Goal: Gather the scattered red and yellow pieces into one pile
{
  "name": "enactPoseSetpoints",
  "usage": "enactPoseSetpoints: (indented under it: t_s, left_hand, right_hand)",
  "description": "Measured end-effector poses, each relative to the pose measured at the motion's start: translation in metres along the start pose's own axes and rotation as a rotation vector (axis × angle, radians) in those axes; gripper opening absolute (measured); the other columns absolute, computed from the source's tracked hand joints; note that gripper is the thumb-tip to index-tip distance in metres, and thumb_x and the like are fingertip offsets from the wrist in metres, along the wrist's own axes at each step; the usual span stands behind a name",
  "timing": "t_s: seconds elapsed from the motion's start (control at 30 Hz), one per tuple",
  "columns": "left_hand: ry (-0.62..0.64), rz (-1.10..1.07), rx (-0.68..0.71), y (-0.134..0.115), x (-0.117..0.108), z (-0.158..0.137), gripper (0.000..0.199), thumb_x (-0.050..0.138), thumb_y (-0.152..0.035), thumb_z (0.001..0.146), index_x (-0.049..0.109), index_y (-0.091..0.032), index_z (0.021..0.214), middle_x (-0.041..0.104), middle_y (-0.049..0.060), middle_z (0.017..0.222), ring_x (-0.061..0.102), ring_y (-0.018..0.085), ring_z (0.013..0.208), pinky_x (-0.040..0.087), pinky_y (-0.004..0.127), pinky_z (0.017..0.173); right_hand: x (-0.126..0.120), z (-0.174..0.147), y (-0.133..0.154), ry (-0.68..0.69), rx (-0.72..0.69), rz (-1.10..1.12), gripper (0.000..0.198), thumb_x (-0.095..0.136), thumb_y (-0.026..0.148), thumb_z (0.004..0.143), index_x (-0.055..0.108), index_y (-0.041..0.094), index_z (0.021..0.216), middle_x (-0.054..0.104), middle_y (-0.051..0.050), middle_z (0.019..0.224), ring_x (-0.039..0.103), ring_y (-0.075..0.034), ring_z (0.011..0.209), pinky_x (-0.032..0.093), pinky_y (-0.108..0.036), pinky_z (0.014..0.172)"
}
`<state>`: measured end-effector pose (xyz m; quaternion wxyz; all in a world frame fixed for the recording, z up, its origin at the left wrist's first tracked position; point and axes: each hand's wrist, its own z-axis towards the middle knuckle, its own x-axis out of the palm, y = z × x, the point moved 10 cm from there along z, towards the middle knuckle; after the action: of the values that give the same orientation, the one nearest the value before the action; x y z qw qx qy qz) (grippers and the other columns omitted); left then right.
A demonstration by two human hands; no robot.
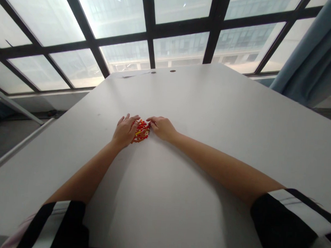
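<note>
A small heap of red, orange and yellow pieces (141,132), which look like little building bricks, lies on the white table (162,197). My left hand (125,130) rests against the heap's left side, its fingers spread and partly over the pieces. At the right edge of the heap is my right hand (161,126), with its fingers curled and their tips at the pieces. Whether a piece is between those fingertips is too small to make out. Part of the heap is hidden under my left fingers.
Beyond the table's far edge stands a large window with dark frames (150,24). A blue-grey curtain (308,60) hangs at the right. Two round holes, one of them a cable hole (172,71), sit near the far edge. A white metal bar (18,104) is at the left.
</note>
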<state>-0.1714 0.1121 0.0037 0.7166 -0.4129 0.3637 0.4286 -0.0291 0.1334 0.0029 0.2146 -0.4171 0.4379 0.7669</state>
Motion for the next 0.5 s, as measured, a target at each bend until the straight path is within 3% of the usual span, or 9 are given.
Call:
enactPoseSetpoints:
  t_s: [0.3,0.4,0.5]
  left_hand:
    - [-0.048,-0.032,-0.003,0.002,-0.005,-0.001,0.051,0.028,-0.033,0.102,0.068,-0.017,0.129,0.074,0.009,0.132,0.051,0.031,0.147,0.031,0.051,0.127]
    - [-0.029,-0.010,-0.024,0.006,0.000,0.001,0.051,0.030,-0.034,0.102,0.064,-0.016,0.136,0.067,0.011,0.144,0.043,0.033,0.152,0.029,0.055,0.127]
    - [0.068,0.022,-0.062,0.011,0.014,0.002,0.053,0.036,-0.038,0.102,0.054,-0.019,0.148,0.056,0.012,0.157,0.034,0.038,0.157,0.023,0.063,0.127]
  right_hand:
    - [-0.001,-0.003,0.003,-0.009,-0.012,-0.013,0.039,0.046,0.015,0.103,0.071,0.017,0.132,0.078,-0.011,0.122,0.070,-0.021,0.115,0.048,-0.033,0.104]
    - [0.000,-0.002,0.005,-0.006,-0.029,-0.018,0.038,0.047,0.014,0.102,0.072,0.016,0.131,0.077,-0.011,0.126,0.069,-0.021,0.117,0.047,-0.033,0.106]
    - [0.000,-0.002,0.006,-0.006,-0.029,-0.022,0.038,0.046,0.015,0.103,0.071,0.016,0.131,0.076,-0.012,0.127,0.068,-0.021,0.118,0.046,-0.033,0.107]
